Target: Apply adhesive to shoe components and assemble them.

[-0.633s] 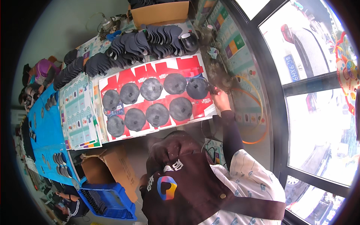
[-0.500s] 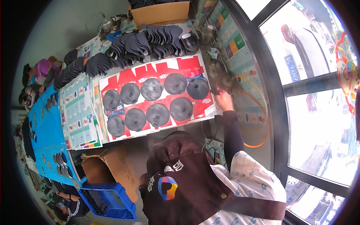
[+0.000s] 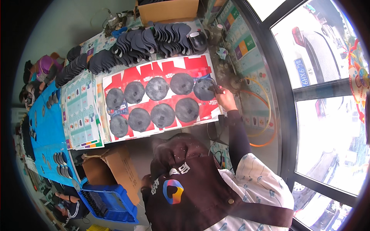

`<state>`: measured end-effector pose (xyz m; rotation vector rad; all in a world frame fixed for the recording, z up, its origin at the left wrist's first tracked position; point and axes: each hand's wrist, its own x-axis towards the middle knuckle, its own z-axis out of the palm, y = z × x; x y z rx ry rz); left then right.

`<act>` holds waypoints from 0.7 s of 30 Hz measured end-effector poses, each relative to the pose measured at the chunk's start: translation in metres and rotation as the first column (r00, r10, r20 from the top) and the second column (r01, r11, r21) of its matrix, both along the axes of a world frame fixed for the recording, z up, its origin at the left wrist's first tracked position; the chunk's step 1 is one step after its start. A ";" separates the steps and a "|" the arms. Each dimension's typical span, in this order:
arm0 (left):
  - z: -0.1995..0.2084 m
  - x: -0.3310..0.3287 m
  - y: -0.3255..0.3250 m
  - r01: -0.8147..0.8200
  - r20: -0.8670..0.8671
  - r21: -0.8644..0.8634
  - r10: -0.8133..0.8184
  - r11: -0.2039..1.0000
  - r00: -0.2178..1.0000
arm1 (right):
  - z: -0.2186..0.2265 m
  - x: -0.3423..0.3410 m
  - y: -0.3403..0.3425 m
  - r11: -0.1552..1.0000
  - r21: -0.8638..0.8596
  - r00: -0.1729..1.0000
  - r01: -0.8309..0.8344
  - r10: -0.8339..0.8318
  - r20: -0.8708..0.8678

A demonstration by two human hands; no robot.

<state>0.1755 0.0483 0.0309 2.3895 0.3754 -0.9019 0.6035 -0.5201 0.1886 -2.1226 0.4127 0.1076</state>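
My right hand [image 3: 226,100] is closed around a dark spray gun [image 3: 219,89], partly hidden by the fingers. The gun's front end reaches over the rightmost disc [image 3: 203,89] of the far row. Several round dark grey discs, each with a small square mark, lie flat in two rows. One near-row disc [image 3: 162,115] has a whitish, dusty-looking face. Beneath them is a red and white cardboard sheet [image 3: 210,115] on the table. My left hand does not show.
Stacked dark curved pieces [image 3: 135,42] line the table's back, below a cardboard box [image 3: 169,12]. An orange hose [image 3: 266,140] loops at the right by the window. A blue crate [image 3: 127,208] and an open carton [image 3: 123,169] stand at lower left. Other people sit at the far left.
My right hand has moved slightly left and toward the far row, bringing the spray gun over the edge of the rightmost disc. The discs have kept their places on the cardboard.
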 end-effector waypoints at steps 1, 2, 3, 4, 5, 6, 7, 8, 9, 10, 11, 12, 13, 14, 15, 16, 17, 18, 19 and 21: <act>-0.001 -0.002 0.000 -0.001 0.003 0.018 0.001 1.000 1.000 | 0.000 0.001 0.001 0.995 0.095 1.000 0.021 -0.023 0.019; -0.001 -0.003 0.000 0.004 0.001 0.017 -0.004 1.000 1.000 | 0.001 0.002 0.000 0.996 0.031 0.996 -0.081 0.080 0.026; -0.002 -0.004 0.000 0.004 0.010 0.020 -0.004 1.000 1.000 | 0.002 0.003 -0.001 0.997 0.030 0.997 -0.077 0.076 0.027; -0.002 -0.004 0.001 0.001 0.020 0.023 -0.002 1.000 1.000 | 0.004 0.003 -0.004 0.993 0.019 0.985 -0.118 0.119 -0.124; -0.002 -0.004 0.001 0.000 0.021 0.023 -0.001 1.000 1.000 | 0.005 0.003 -0.005 0.984 0.013 0.941 -0.177 0.173 -0.290; -0.002 -0.005 0.002 -0.031 0.008 0.012 0.031 0.999 1.000 | 0.007 0.002 -0.008 0.987 -0.017 0.916 -0.158 0.140 -0.377; -0.002 -0.005 0.002 -0.064 -0.006 0.002 0.064 0.998 0.998 | 0.007 0.001 -0.008 0.985 -0.034 0.914 -0.172 0.146 -0.378; -0.001 -0.006 0.003 -0.068 -0.006 0.003 0.068 0.998 0.998 | 0.007 0.000 -0.008 0.980 -0.157 0.968 -0.125 0.086 -0.238; -0.001 -0.006 0.004 -0.074 -0.045 -0.002 0.073 0.997 0.996 | 0.006 -0.002 -0.006 0.961 -0.269 0.995 -0.059 0.036 -0.088; -0.002 -0.007 0.005 -0.076 -0.086 -0.007 0.076 0.997 0.993 | 0.007 -0.004 -0.006 0.987 -0.157 0.998 0.030 -0.039 -0.050; -0.002 -0.008 0.005 -0.072 -0.090 -0.007 0.071 0.997 0.993 | 0.007 -0.006 -0.006 0.987 -0.162 1.000 0.011 -0.012 -0.006; -0.004 -0.009 0.006 -0.017 -0.046 -0.003 0.017 1.000 0.999 | 0.007 -0.006 -0.005 0.995 -0.094 1.000 -0.023 0.021 -0.023; -0.006 -0.009 0.008 0.038 -0.003 0.005 -0.038 0.999 0.999 | 0.007 -0.007 -0.003 0.998 -0.041 0.997 -0.044 0.041 -0.072; -0.009 -0.009 0.010 0.044 -0.005 0.005 -0.044 0.999 0.999 | 0.010 -0.008 -0.006 0.989 0.082 0.970 -0.127 0.141 -0.199; -0.012 -0.009 0.013 0.058 -0.007 0.001 -0.058 0.998 0.998 | 0.011 -0.008 -0.007 0.991 0.048 0.971 -0.125 0.132 -0.201; -0.016 -0.009 0.016 0.070 -0.009 -0.003 -0.070 0.998 0.998 | 0.012 -0.009 -0.007 0.978 -0.008 0.949 -0.210 0.202 -0.241; -0.019 -0.008 0.019 0.071 -0.009 -0.002 -0.071 0.997 0.997 | 0.013 -0.009 -0.007 0.953 -0.060 0.920 -0.297 0.269 -0.284; -0.022 -0.007 0.022 0.166 0.058 -0.019 -0.165 0.986 0.985 | 0.014 -0.011 -0.008 0.948 -0.087 0.917 -0.306 0.269 -0.294; -0.024 -0.006 0.024 0.260 0.125 -0.031 -0.254 0.965 0.959 | 0.015 -0.012 -0.009 0.948 -0.087 0.917 -0.307 0.271 -0.294; -0.024 -0.004 0.025 0.191 0.177 -0.011 -0.186 0.982 0.967 | 0.014 -0.016 -0.011 0.946 -0.271 0.962 -0.180 0.111 -0.250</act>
